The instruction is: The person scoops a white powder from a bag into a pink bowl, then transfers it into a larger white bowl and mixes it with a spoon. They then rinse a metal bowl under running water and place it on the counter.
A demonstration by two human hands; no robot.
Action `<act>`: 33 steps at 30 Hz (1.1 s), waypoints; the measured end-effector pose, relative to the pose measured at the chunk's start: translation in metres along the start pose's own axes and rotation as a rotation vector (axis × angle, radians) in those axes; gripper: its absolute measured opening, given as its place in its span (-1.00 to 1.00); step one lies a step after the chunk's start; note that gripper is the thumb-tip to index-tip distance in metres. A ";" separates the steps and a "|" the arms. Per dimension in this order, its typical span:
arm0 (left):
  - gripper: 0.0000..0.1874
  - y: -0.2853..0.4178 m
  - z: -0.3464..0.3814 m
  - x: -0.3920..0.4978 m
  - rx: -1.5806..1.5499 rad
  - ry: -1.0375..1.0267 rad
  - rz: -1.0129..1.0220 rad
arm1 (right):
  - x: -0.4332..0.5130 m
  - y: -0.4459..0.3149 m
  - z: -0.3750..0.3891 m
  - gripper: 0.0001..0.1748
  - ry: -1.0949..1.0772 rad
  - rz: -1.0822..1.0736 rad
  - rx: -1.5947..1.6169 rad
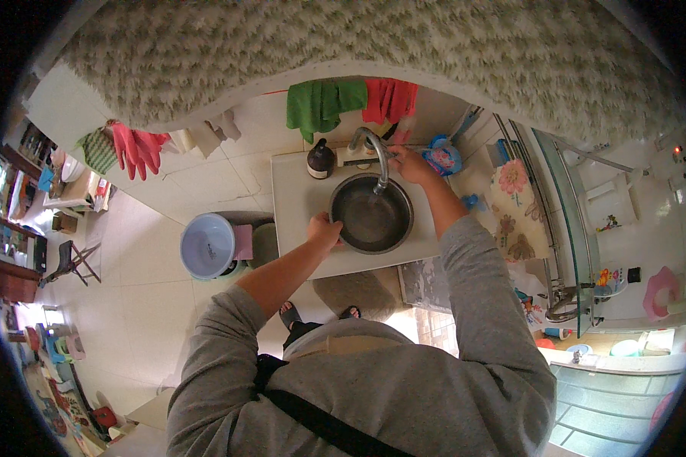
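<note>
A round, dark metal pan sits at the middle of the white sink counter. My left hand grips its left rim, with the thumb over the edge. Above the pan curves a metal gooseneck faucet, its spout pointing down into it. There is a pale streak under the spout; whether it is running water I cannot tell. My right hand is at the faucet's right side with bent fingers, and what they touch is hidden. A dark brown bottle with a pale label stands behind the pan on the left.
Green and red cloths hang behind the counter. A blue package lies beyond my right hand. Left of the counter stands a light-blue basin; farther left is a folding stool. A glass shelf juts out at right.
</note>
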State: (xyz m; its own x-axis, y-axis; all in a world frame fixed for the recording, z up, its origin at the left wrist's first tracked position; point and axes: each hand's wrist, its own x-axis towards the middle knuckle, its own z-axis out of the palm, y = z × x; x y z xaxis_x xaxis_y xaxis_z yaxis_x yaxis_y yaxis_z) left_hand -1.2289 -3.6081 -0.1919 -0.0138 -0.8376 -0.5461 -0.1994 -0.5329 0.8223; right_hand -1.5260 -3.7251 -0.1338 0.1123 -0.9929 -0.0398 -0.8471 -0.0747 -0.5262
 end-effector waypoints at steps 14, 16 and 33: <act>-0.84 -0.012 0.003 0.012 -0.045 0.005 0.021 | 0.003 0.007 -0.002 -0.50 -0.030 0.003 0.022; -0.83 -0.009 0.002 0.007 -0.025 0.004 -0.002 | -0.001 0.004 0.001 -0.49 -0.032 0.004 0.011; -0.87 -0.006 -0.003 0.000 -0.078 -0.004 -0.005 | 0.000 -0.003 0.003 -0.51 -0.022 0.031 -0.024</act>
State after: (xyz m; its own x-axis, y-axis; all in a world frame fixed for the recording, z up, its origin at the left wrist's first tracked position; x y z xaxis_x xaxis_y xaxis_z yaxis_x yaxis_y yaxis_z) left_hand -1.2252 -3.6051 -0.1958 -0.0171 -0.8345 -0.5508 -0.1223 -0.5450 0.8295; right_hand -1.5215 -3.7246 -0.1351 0.0970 -0.9925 -0.0740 -0.8624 -0.0467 -0.5040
